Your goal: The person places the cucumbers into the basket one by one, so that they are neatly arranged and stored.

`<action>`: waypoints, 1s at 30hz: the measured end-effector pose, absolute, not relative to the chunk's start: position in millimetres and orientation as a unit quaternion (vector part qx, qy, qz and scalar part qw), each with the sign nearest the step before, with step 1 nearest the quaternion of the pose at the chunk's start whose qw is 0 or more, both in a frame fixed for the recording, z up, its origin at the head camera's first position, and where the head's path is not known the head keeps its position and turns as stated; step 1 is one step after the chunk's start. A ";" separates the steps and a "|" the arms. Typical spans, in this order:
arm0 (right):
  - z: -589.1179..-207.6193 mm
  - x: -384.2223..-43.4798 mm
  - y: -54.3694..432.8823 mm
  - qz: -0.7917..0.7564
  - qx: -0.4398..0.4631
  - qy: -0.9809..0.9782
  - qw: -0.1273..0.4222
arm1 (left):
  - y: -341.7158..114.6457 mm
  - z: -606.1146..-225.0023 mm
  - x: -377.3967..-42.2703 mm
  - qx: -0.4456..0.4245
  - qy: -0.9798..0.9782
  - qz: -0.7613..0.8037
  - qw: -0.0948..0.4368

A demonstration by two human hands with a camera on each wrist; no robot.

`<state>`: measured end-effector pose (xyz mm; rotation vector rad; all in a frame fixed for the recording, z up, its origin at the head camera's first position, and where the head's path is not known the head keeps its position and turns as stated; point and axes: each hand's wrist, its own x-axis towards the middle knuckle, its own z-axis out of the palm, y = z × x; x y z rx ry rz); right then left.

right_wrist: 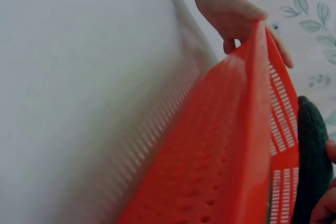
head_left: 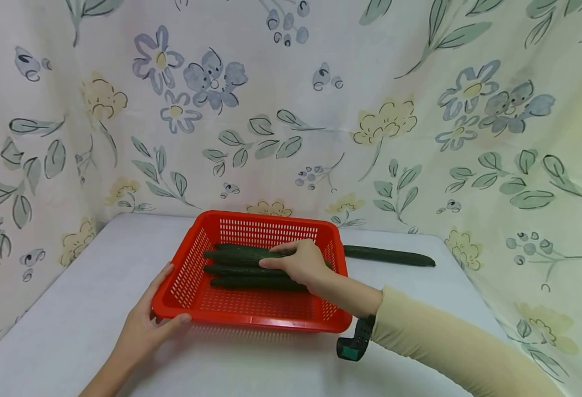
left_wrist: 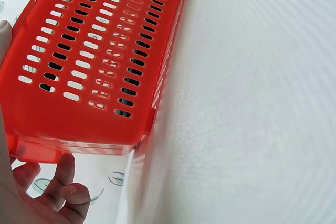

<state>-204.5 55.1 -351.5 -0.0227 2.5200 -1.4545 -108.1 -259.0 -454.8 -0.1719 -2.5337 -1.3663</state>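
A red plastic basket (head_left: 251,321) with slotted sides stands on the table, with several long dark-green cucumbers (head_left: 241,282) lying side by side in it. My left hand (head_left: 144,325) grips its near left corner, thumb on the front rim; curled fingertips show below the rim in the left wrist view. Over the basket, my right hand (head_left: 298,263) holds the upper cucumber (head_left: 236,257) between thumb and fingers. This cucumber (right_wrist: 312,150) also shows at the right edge of the right wrist view, beside the fingers. Its far end is hidden behind my hand in the head view.
Another cucumber (head_left: 392,256) lies on the white tabletop (head_left: 400,286), right of the basket. A floral curtain (head_left: 291,110) hangs behind the table and round its sides. A dark watch-like band (head_left: 357,339) is on my right wrist.
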 end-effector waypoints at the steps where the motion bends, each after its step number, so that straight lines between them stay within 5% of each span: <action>1: -353.0 -202.4 55.9 -0.503 -0.013 0.856 0.119 | -259.1 -454.8 -108.0 -0.058 -0.872 -0.470 0.128; 30: -339.2 -233.0 132.0 -0.657 0.017 0.751 0.064 | -258.5 -455.2 -108.3 -0.058 -0.875 -0.463 0.132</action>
